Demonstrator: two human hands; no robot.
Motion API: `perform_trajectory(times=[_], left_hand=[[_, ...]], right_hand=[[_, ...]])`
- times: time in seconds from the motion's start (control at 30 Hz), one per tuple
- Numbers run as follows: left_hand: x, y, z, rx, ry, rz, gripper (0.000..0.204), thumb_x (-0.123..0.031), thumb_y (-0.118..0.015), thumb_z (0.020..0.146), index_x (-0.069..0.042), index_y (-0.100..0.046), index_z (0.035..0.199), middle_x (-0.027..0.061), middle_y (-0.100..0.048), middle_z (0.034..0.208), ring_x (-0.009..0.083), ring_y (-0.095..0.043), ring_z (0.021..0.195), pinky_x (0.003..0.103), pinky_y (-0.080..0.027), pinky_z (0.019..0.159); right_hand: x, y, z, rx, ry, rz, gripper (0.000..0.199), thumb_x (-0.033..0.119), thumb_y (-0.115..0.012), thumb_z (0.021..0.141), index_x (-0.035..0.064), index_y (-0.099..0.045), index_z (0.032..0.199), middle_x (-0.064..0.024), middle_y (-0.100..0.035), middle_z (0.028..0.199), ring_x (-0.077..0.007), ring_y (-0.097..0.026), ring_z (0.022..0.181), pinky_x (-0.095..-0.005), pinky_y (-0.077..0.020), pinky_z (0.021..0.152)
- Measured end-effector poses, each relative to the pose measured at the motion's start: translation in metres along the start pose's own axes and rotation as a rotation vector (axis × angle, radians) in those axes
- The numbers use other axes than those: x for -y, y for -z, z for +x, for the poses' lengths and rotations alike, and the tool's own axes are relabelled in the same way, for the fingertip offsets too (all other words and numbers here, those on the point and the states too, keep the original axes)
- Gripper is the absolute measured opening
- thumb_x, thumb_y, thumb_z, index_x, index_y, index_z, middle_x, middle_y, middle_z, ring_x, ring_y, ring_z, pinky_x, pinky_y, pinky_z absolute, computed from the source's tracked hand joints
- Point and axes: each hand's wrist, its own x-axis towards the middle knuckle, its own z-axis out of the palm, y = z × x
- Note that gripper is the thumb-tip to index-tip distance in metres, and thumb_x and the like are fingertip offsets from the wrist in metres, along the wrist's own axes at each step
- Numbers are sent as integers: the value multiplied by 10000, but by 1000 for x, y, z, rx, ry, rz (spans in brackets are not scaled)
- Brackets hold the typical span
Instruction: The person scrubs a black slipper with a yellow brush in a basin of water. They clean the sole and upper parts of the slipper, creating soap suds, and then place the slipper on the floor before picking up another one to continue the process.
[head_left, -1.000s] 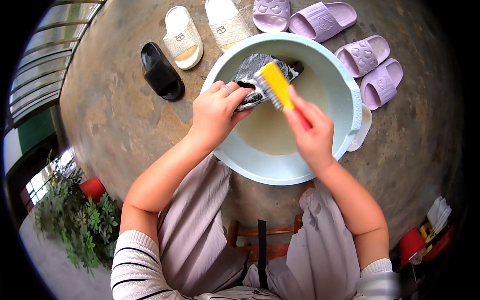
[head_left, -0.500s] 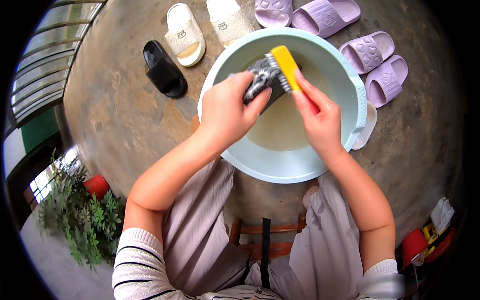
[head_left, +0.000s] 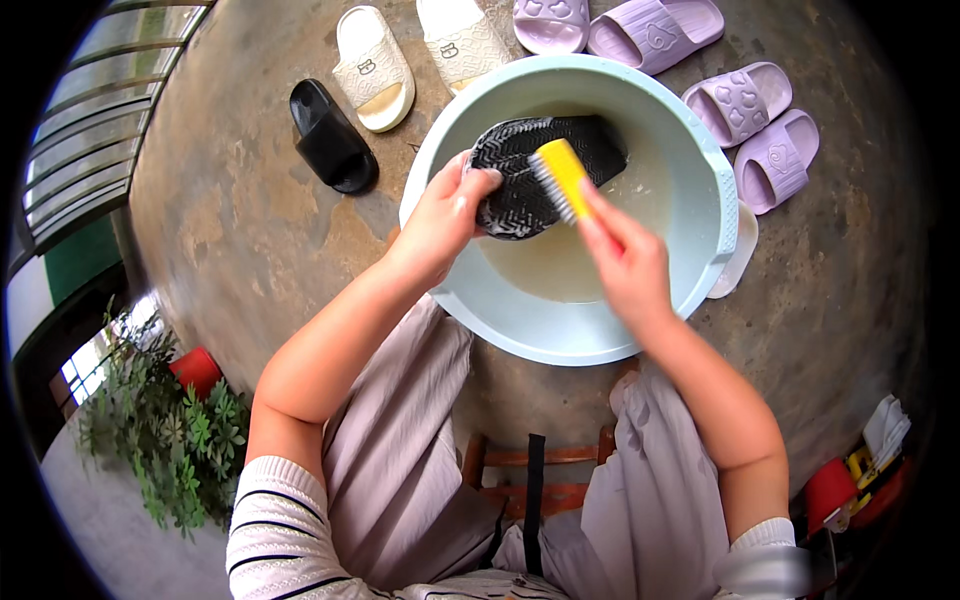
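One left hand [head_left: 440, 220] pinching black slipper [head_left: 508, 183], right hand [head_left: 634, 265] gripping yellow brush [head_left: 564, 174]

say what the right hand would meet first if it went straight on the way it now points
Most likely the black slipper, tread side up in the left hand, just ahead of the yellow brush that the right hand holds. Whether the bristles touch it is hard to tell.
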Motion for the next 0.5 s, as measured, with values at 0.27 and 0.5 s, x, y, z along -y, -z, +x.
perform_trajectory(times=[0.27,0.5], left_hand=[[-1,-3,-16,210,-66,97,863,47,-838,770,-16,-379,1499,72,-589,1331,169,-570,1239,341,-455,1088],[-2,4,-14,192,81,149,759,-13,-755,868,-19,-345,1506,89,-572,1329,175,-596,1190,346,-519,1009]], right_hand=[[17,0,-4,-7,205,49,359,189,-702,977,174,-709,1336,-141,-720,851,-228,-655,636,-351,-521,608],[6,7,17,107,304,-84,453,121,-677,971,183,-634,1418,-118,-615,900,-287,-639,733,-404,-517,657]])
